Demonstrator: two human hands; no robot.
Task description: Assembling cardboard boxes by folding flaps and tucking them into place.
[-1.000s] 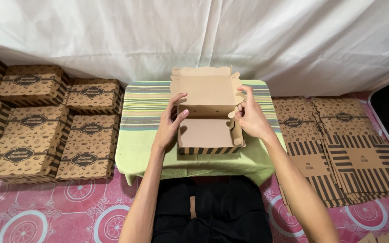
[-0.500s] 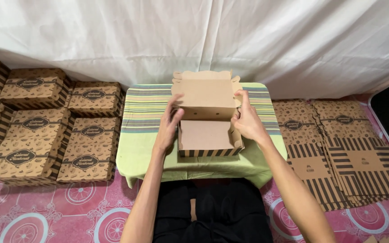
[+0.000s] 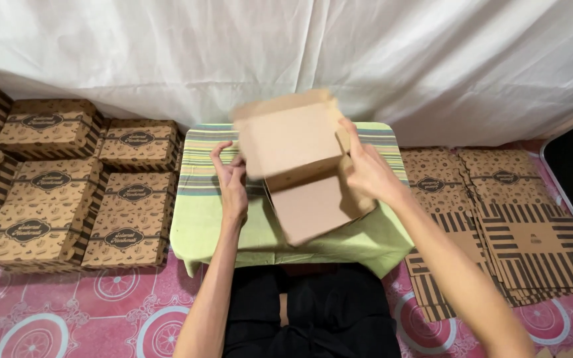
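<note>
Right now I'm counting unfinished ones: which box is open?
The plain brown box held between the left hand and right hand over the small table; its lid is up. The printed boxes stacked left are shut.
</note>
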